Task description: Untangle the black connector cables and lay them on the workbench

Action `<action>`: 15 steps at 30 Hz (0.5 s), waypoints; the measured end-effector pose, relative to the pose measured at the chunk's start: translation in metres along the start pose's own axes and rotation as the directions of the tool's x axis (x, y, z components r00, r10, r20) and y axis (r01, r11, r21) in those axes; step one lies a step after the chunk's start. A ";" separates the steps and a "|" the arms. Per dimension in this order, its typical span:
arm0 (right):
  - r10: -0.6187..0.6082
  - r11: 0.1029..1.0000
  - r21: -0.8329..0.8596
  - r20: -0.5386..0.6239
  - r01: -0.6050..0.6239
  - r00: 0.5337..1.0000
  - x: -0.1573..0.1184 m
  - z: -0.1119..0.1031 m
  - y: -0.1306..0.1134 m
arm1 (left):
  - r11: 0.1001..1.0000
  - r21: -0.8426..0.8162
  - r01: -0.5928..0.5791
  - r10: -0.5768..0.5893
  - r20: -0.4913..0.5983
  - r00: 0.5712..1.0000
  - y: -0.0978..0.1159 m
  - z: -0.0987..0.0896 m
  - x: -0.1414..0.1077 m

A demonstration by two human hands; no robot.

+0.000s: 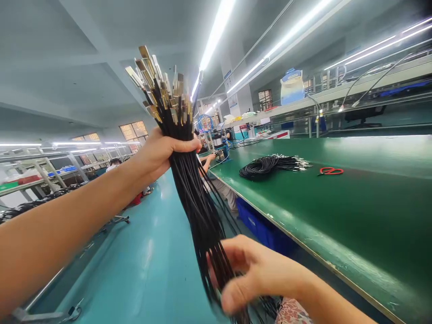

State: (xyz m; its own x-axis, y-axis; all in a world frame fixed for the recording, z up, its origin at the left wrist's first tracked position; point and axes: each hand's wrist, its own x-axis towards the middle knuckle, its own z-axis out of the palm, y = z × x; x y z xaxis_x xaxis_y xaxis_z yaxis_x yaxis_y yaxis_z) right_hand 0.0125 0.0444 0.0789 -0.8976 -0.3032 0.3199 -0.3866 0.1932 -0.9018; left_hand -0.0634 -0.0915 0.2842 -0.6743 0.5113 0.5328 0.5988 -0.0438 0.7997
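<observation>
My left hand (pixel 173 150) is wrapped round the upper part of a thick bundle of black cables (pixel 194 193) and holds it up at arm's length. Above this fist, the cable ends fan out in gold and silver metal connectors (pixel 168 96). Below it the strands hang down toward the bottom of the view, a few straying to the right. Lower on the bundle is my right hand (pixel 245 272), slightly blurred, with thumb and fingers apart and its fingertips partly hidden behind the strands. It cups the cables loosely without closing on them.
On the green workbench (pixel 364 202) to the right lie a coiled cable bundle (pixel 263 166) and red-handled scissors (pixel 330 171). A blue crate (pixel 258 225) stands beneath the bench. Another person's arm (pixel 207 158) reaches to the bench farther back. A wheeled rack (pixel 47 310) is at left.
</observation>
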 end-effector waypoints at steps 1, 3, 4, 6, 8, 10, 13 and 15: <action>-0.007 0.999 0.050 0.068 0.004 0.998 -0.003 -0.003 -0.003 | 1.000 -0.008 0.023 -0.023 -0.004 1.000 -0.001 -0.002 0.000; -0.003 0.994 0.108 -0.067 0.010 0.998 -0.003 -0.014 -0.004 | 0.997 -0.030 0.065 -0.065 -0.008 0.998 -0.001 -0.005 0.000; 0.002 0.990 0.142 -0.159 0.021 0.987 0.000 -0.017 -0.003 | 0.997 -0.038 0.074 -0.074 -0.009 0.997 0.000 -0.005 0.000; 0.013 0.971 0.236 -0.197 0.035 0.980 0.006 -0.011 -0.002 | 0.996 -0.053 0.071 -0.072 -0.019 0.997 0.003 -0.005 -0.001; -0.012 0.931 0.365 -0.039 0.026 0.999 0.008 0.010 -0.004 | 0.994 -0.065 0.087 -0.089 -0.024 0.996 0.008 -0.005 -0.004; -0.088 0.890 0.456 0.152 0.009 0.985 0.003 0.035 -0.008 | 0.988 -0.073 0.133 -0.135 -0.018 0.991 0.012 -0.008 -0.011; -0.067 0.916 0.397 0.293 -0.058 0.954 -0.003 0.041 -0.007 | 0.979 -0.102 0.178 -0.178 0.007 0.984 0.016 -0.016 -0.024; 0.012 0.962 0.270 0.123 -0.046 0.992 0.003 0.021 0.000 | 0.988 -0.094 0.126 -0.124 0.027 0.992 0.018 -0.021 -0.032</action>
State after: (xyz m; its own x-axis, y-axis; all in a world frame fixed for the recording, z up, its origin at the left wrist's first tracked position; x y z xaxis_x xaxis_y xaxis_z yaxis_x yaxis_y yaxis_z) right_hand 0.0147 0.0236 0.0736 -0.8694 -0.4136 0.2703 -0.2739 -0.0519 -0.9604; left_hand -0.0403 -0.1271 0.2873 -0.7310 0.5361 0.4221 0.4659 -0.0599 0.8828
